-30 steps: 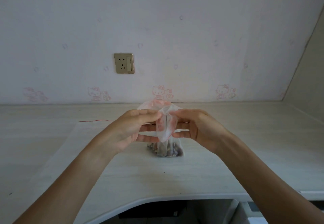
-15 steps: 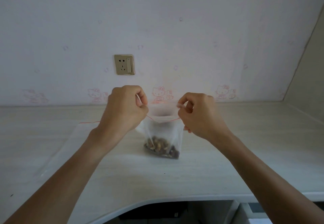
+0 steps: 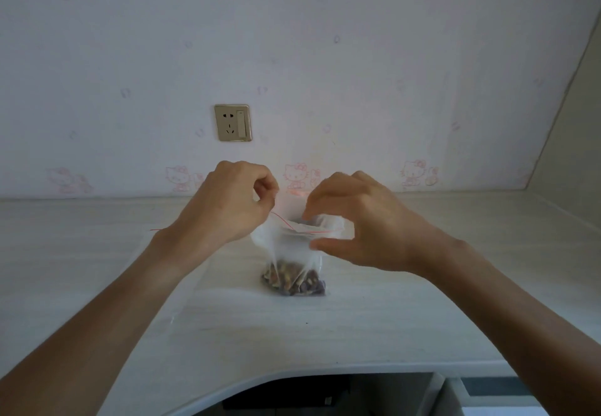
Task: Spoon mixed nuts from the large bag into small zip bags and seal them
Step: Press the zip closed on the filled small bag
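We see a small clear zip bag [image 3: 287,253] standing upright on the pale table [image 3: 422,301], between the two hands and just below them. Its bottom holds a low heap of mixed nuts [image 3: 294,280]. The left hand [image 3: 224,204] is curled tight, finger and thumb pinching the left top corner of the bag at the red zip line [image 3: 312,230]. The right hand [image 3: 361,223] arches over the right side of the mouth, fingertips [image 3: 309,212] touching the far rim from above and thumb [image 3: 320,245] reaching along the near wall below the red line; its grip is loose, fingers bent and spread. The mouth gapes between the hands, the zip not pressed together. Under the left forearm lies a large flat clear bag [image 3: 182,285], its red edge showing left of the left wrist. Beyond the hands, a wall socket [image 3: 233,122] sits on patterned wallpaper [image 3: 357,74].
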The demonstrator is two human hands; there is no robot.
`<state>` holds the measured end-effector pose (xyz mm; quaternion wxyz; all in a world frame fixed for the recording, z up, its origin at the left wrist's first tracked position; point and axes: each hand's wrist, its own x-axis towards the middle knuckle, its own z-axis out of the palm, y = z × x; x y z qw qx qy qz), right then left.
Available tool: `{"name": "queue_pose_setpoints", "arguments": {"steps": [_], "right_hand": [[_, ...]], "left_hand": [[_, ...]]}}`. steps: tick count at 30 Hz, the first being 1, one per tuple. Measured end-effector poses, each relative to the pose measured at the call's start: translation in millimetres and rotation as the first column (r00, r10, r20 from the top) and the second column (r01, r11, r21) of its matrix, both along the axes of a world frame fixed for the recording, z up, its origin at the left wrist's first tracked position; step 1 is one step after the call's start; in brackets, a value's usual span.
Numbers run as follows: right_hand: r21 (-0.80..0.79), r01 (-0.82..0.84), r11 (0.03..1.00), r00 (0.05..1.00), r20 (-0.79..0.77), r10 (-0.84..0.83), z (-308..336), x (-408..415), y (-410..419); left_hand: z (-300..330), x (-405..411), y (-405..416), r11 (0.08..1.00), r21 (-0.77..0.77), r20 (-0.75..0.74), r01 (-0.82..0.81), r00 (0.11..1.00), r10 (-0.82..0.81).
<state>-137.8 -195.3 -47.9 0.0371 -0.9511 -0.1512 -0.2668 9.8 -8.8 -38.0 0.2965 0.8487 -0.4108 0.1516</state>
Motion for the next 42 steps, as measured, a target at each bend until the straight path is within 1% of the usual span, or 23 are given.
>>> {"name": "queue_pose_setpoints", "arguments": {"steps": [3,6,8,10,12,14,15,17,19,22,23,24,28,32,36,39,41,42], "right_hand": [[-0.223,0.018,0.975,0.997,-0.07,-0.034,-1.9,6.4,1.3],[-0.377,0.081,0.923,0.995,-0.026,-0.098,-1.1,12.2,0.0],[-0.408,0.108,0.906,0.993,0.003,-0.117,4.3,12.7,-2.0],[-0.412,0.117,0.904,0.993,0.032,-0.114,10.1,12.9,-3.4],[-0.417,0.12,0.901,0.993,0.041,-0.113,15.4,13.2,-4.5],[-0.41,0.101,0.907,0.994,0.007,-0.108,21.9,13.9,-7.4],[-0.396,0.084,0.915,0.995,-0.023,-0.101,25.4,14.3,-9.4],[-0.385,0.056,0.921,0.995,-0.057,-0.084,32.7,15.1,-13.6],[-0.365,0.036,0.93,0.996,-0.063,-0.063,39.6,16.3,-17.6],[-0.297,0.026,0.955,0.993,-0.106,-0.06,50.7,19.6,-23.1],[-0.271,0.036,0.962,0.989,-0.129,-0.073,53.7,20.9,-24.9],[-0.245,0.048,0.968,0.984,-0.153,-0.087,55.7,22.0,-26.8],[-0.115,0.068,0.991,0.976,-0.197,-0.09,54.4,23.0,-33.8],[0.108,0.074,0.991,0.972,-0.229,-0.048,47.4,21.6,-36.7],[0.206,0.062,0.977,0.98,-0.198,-0.021,37.5,22.7,-39.9],[0.262,0.049,0.964,0.996,-0.085,-0.027,31.3,22.2,-40.9],[0.325,0.06,0.944,0.998,-0.015,-0.058,27.0,21.4,-42.4],[0.372,0.069,0.926,0.997,0.004,-0.076,24.0,20.9,-43.8]], "left_hand": [[4.3,0.7,2.6,1.0,-0.006,-0.011,0.029,1.0,-0.029],[8.7,2.7,7.3,0.992,0.001,-0.05,0.124,0.991,-0.124],[12.5,4.3,11.7,0.975,0.094,-0.006,0.202,0.979,-0.202],[16.1,7.4,14.7,0.947,0.217,0.039,0.236,0.967,-0.25],[17.5,12.2,16.0,0.924,0.338,0.091,0.181,0.97,-0.223],[18.2,17.5,17.1,0.889,0.447,0.131,0.096,0.977,-0.171],[18.3,20.0,17.9,0.872,0.483,0.128,0.075,0.98,-0.155],[19.8,24.9,20.5,0.863,0.498,0.121,0.079,0.98,-0.159],[22.7,29.6,22.3,0.887,0.443,0.095,0.128,0.978,-0.188],[28.9,30.1,20.6,0.933,0.227,-0.091,0.279,0.96,-0.265],[30.7,29.3,19.3,0.935,0.178,-0.135,0.306,0.949,-0.285],[31.9,28.8,18.4,0.932,0.165,-0.151,0.322,0.942,-0.299],[28.6,29.9,18.1,0.927,0.163,-0.133,0.338,0.939,-0.319],[17.0,30.6,17.9,0.932,0.047,-0.103,0.359,0.93,-0.353],[4.8,33.3,15.8,0.927,-0.019,-0.086,0.374,0.923,-0.375],[-4.1,36.1,14.5,0.923,-0.112,-0.069,0.368,0.924,-0.377],[-10.9,36.9,15.1,0.917,-0.197,-0.113,0.346,0.921,-0.372],[-14.7,36.6,16.1,0.913,-0.244,-0.158,0.327,0.916,-0.37]]}}
